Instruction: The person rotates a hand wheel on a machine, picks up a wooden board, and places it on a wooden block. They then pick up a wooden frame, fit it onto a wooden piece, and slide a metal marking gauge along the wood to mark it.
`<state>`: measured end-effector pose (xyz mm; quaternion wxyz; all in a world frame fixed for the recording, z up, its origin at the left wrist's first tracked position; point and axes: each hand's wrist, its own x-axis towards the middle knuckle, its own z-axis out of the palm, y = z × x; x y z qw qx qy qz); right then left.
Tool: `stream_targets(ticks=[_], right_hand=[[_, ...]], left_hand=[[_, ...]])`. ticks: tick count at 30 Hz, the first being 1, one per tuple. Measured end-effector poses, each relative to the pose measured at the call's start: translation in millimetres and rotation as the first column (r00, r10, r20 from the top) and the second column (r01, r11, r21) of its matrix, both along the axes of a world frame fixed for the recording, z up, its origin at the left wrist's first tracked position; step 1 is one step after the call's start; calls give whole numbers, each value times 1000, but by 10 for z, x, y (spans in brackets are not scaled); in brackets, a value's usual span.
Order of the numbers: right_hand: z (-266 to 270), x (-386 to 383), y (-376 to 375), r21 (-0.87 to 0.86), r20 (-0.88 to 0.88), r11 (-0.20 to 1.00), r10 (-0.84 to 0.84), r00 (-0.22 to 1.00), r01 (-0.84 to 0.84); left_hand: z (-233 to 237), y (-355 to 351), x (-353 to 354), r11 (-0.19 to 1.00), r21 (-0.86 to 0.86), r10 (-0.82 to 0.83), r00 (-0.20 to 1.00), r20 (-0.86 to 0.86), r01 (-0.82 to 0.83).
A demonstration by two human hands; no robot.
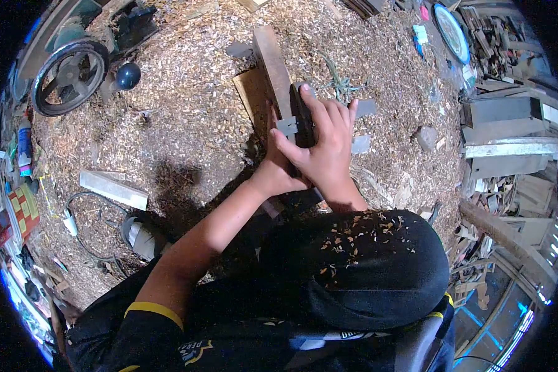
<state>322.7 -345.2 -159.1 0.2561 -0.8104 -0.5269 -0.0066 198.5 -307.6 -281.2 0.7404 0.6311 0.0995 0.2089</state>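
Note:
My right hand (328,139) is closed round a dark block (304,118), its fingers bent over the far side and its thumb near a small grey metal plate (286,126). The block's exact kind cannot be made out. Below and left of it, my left hand (271,170) is wrapped round the same place, with most of its fingers hidden. Against the dark block lies a long squared wooden beam (271,59), pointing away from me. A flat board (250,93) shows under the beam's left side.
Wood shavings cover the ground. A wheel (70,77) and a dark ball (128,76) are at the upper left. A short wood piece (113,189) lies left, near a corded power tool (141,235). Loose metal plates (361,144) lie right of my hands. Stacked timber (508,149) lines the right.

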Motion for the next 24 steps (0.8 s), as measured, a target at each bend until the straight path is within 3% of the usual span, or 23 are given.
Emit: stream_targets(ticks=[3, 10, 12, 13, 14, 16, 20, 24], right_hand=[[-3, 12, 26, -9, -18, 1000, -5, 1000, 4], [-18, 70, 81, 34, 34, 999, 10, 999, -11], [-62, 106, 149, 39, 20, 999, 6, 1000, -7], [-70, 131, 203, 57, 18, 998, 10, 1000, -11], [-65, 130, 215, 63, 19, 998, 13, 1000, -14], [-56, 137, 248, 57, 36, 998, 17, 999, -19], [-25, 176, 248, 10, -16, 1000, 3, 1000, -3], [-59, 173, 243, 39, 19, 999, 10, 1000, -10]], left_hand=[[-20, 5, -32, 994, 106, -16, 998, -53, 21], [-85, -59, 14, 991, 82, 108, 994, 15, -109], [-91, -59, -4, 983, -161, 71, 994, -84, -84], [-102, 29, -6, 996, 36, 82, 988, -132, -78], [-98, 30, -11, 996, 42, 86, 988, -130, -81], [-213, -11, -29, 964, 218, 195, 964, -179, -155], [-356, 71, -60, 953, 293, 141, 966, -218, -73], [-117, 522, -157, 872, 314, 423, 901, -96, -376]])
